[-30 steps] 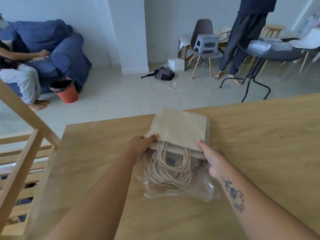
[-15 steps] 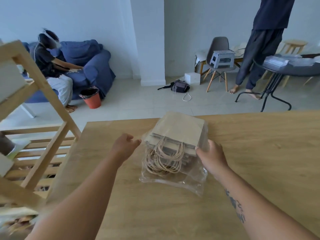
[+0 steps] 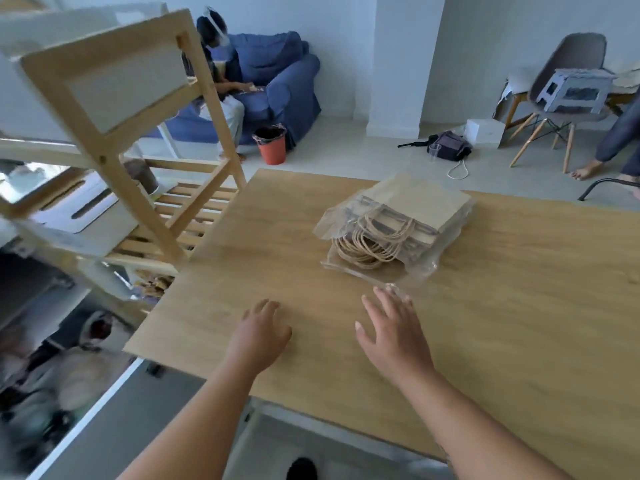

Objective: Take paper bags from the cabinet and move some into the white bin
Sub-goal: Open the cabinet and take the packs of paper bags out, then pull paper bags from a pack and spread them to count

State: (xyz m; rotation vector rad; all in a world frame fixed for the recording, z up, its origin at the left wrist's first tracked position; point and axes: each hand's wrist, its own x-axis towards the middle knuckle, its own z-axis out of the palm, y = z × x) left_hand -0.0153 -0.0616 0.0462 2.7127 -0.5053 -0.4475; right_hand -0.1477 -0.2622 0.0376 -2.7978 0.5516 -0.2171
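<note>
A stack of brown paper bags (image 3: 412, 209) with twine handles lies in a clear plastic wrapper on the wooden table (image 3: 519, 306), towards its far side. My left hand (image 3: 261, 332) hovers over the table nearer to me, fingers apart, holding nothing. My right hand (image 3: 393, 329) is also open and empty, its fingertips just short of the wrapper's near edge. A white bin (image 3: 81, 207) with slot handles sits on the wooden shelf unit (image 3: 138, 174) at the left.
The shelf unit stands against the table's left edge. A person sits on a blue sofa (image 3: 277, 88) beyond, with an orange bucket (image 3: 272, 145) beside it. A grey chair (image 3: 564, 98), a dark bag (image 3: 450, 148) and another person's bare feet are at the far right.
Both hands have let go of the bag stack and pulled back towards me. The view has swung left and back, bringing the shelf unit and white bin into sight.
</note>
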